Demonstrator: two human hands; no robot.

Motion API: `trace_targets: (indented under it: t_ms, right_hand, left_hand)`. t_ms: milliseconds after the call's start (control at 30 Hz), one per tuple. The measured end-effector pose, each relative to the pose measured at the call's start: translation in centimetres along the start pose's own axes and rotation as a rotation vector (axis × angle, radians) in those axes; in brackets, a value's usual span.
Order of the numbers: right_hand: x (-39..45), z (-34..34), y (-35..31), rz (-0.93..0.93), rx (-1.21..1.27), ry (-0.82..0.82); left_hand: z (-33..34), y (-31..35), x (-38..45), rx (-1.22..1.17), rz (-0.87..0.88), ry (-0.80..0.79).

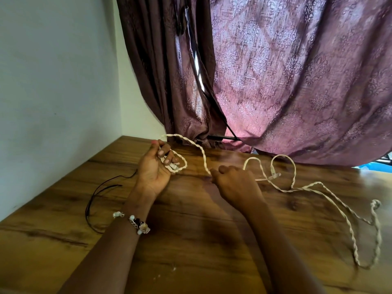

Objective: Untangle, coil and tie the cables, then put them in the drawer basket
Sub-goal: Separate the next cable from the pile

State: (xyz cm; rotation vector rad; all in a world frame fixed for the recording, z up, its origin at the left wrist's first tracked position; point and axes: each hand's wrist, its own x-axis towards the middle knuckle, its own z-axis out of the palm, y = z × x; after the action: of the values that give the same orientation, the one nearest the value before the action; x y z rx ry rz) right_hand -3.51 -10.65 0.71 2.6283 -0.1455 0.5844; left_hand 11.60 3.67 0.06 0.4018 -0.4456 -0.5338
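Here, a thin black cable [95, 200] lies near the counter's [191, 240] left edge. The left hand [153, 166], palm up, curls its grip round a small loop of the white twisted cable [314, 184]; the right hand [235, 183] pinches the same cable, which trails toward the counter's right edge.

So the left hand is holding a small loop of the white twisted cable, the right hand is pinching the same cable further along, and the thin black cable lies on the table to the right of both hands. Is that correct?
Not quite. The head view shows the thin black cable lying to the left of both hands, near the wall. The rest holds: the left hand holds a small loop of the white twisted cable, and the right hand pinches it further along, on the table.
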Motion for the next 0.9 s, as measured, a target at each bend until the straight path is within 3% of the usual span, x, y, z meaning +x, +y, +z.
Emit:
trace_targets:
  t_ms: [200,300,467,600,767,900]
  right_hand:
    - [0.1,-1.3,-1.3,-0.231,-0.008,0.036]
    - [0.3,-1.0,-1.3,-0.264,0.126,0.163]
    - [0.6,-1.5,-0.2,-0.156,0.404,0.467]
    - [0.2,-1.0,1.0,-0.051,0.627,0.494]
    - [0.0,-0.4,3.2,0.093,0.741,0.551]
    - [0.0,0.5,3.3,0.112,0.731,0.518]
  left_hand:
    - [2.2,-0.8,-1.5,0.32,-0.031,0.014]
    - [3.0,-1.9,-2.4,0.492,-0.08,-0.049]
    - [2.7,-3.4,-2.6,0.669,-0.14,-0.16]
    - [3.3,-4.5,-3.4,0.951,-0.183,-0.271]
    - [2.9,-4.8,-3.0,0.788,-0.386,-0.385]
    - [2.6,-5.1,-3.3,0.704,-0.38,-0.423]
